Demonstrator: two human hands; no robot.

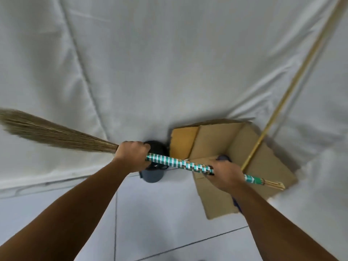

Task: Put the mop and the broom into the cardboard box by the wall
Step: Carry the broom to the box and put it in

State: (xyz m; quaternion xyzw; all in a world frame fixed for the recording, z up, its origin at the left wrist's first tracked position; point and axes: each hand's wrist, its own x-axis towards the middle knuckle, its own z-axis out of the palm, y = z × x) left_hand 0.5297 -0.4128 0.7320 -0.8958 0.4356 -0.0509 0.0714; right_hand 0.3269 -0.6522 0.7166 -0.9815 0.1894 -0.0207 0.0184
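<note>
Both hands, left hand (131,155) and right hand (225,174), fisted around the level broom (175,162); tipping it into the box (216,140) may knock the mop pole (282,102) over.

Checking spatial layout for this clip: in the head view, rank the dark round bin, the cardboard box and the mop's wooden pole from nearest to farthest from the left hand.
From the left hand, gripping the broom:
1. Dark round bin, partly hidden directly behind and below the hand.
2. Cardboard box, to the right, by the white-draped wall.
3. Mop's wooden pole, farthest right, leaning out of the box.
</note>
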